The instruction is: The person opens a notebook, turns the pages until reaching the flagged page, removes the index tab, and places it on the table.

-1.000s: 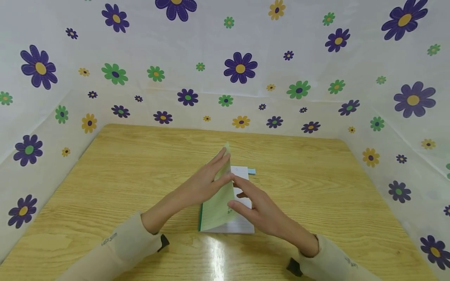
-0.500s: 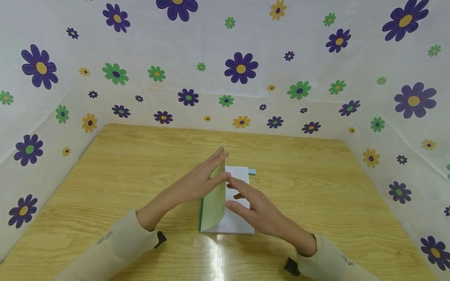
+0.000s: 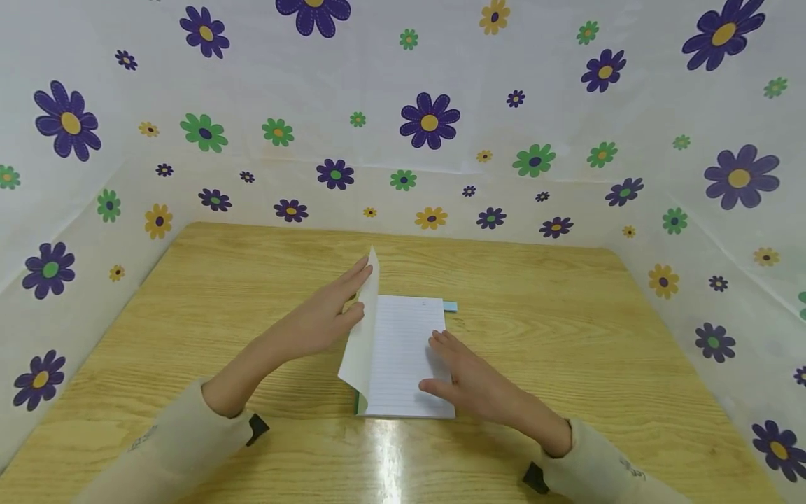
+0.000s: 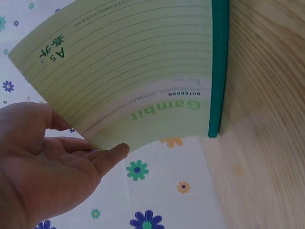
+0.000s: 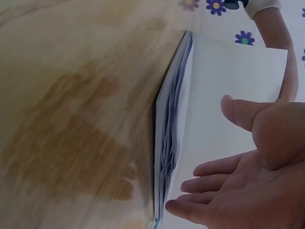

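A notebook (image 3: 406,357) with a green spine (image 4: 218,71) lies at the table's middle, a white ruled page showing. Its light green lined cover (image 4: 128,71), printed "Gambit" and "NOTEBOOK", stands raised along the left side. My left hand (image 3: 321,318) rests its straight fingers against the outer face near the top free edge; in the left wrist view the fingertips meet the cover's rim. My right hand (image 3: 475,381) is close over the page's right edge, fingers extended and thumb apart, gripping nothing. The right wrist view shows its palm beside the white inner leaf (image 5: 228,71).
A pale blue tab (image 3: 450,306) sticks out at the notebook's upper right. The wooden table (image 3: 567,315) reaches a white cloth (image 3: 378,70) with purple, green and yellow flowers at the back and both sides.
The cover has swung left with my left hand, past upright, and more of the ruled page shows. My right hand has come away from the cover and moved right.
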`<state>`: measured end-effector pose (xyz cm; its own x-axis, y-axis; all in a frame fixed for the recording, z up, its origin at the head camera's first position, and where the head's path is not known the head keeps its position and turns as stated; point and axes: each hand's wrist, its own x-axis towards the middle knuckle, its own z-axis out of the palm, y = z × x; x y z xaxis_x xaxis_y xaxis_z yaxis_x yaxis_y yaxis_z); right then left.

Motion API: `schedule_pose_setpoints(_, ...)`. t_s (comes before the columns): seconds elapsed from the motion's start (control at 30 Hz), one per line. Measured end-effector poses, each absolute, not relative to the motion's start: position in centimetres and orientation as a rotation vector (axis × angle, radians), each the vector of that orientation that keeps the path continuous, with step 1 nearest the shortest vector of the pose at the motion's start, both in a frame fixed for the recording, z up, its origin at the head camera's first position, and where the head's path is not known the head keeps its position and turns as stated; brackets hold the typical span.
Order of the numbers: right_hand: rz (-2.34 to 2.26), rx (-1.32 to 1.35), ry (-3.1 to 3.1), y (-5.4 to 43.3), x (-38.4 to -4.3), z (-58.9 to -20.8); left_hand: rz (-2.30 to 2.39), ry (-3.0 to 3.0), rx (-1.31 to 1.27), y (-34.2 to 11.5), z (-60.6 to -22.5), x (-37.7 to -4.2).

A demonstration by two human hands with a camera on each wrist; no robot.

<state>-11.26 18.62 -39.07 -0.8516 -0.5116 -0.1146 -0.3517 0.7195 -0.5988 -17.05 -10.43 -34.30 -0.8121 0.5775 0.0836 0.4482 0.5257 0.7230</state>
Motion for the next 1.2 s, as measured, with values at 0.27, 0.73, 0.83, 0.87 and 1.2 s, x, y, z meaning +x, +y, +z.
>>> schedule_pose_setpoints(0.27,-0.654,-0.744,2.733,18.8,-11.4,-40.4,1.121,2.663,0.825,-13.4,-34.4,-16.8)
schedule_pose_setpoints(0.73,-0.543,-0.785,2.735,19.4,-10.8,-40.4,0.874,2.74,0.745,-18.0,-36.3,-16.1)
schedule_pose_setpoints(0.83,-0.534,-0.775,2.733,19.5,-10.7,-40.3,0.804,2.741,0.716,-18.5,-36.9,-15.9)
schedule_pose_setpoints(0.87,-0.532,-0.776,2.732,19.6,-10.7,-40.3,0.782,2.738,0.703,-18.7,-37.1,-15.8)
schedule_pose_setpoints(1.2,-0.514,-0.769,2.728,20.1,-10.6,-40.4,0.804,2.608,0.564,-19.5,-39.0,-15.7)
